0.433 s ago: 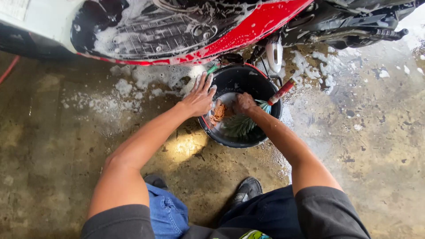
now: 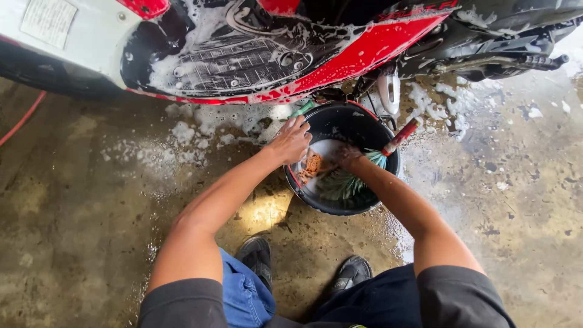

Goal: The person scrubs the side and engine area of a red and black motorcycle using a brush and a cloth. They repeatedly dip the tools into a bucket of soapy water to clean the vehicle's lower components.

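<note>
A black bucket [image 2: 340,208] with soapy water stands on the wet floor below a soapy red, white and black motorcycle [image 2: 364,48]. My left hand [image 2: 291,140] rests on the bucket's left rim, fingers spread. My right hand [image 2: 347,155] is down inside the bucket, partly in the water, beside an orange cloth or sponge [image 2: 313,165] and the green bristles of a brush [image 2: 352,182]. Whether that hand grips anything is hidden by water. A red-handled brush [image 2: 401,136] leans on the bucket's right rim.
Wet concrete floor [image 2: 79,200] with foam patches [image 2: 182,130] lies around the bucket. My two black shoes [image 2: 258,255] are planted just below it. A red hose [image 2: 24,118] runs along the left edge. A foot peg [image 2: 540,61] juts out at the upper right.
My right hand has gone a little deeper into the bucket. The left hand stays on the rim.
</note>
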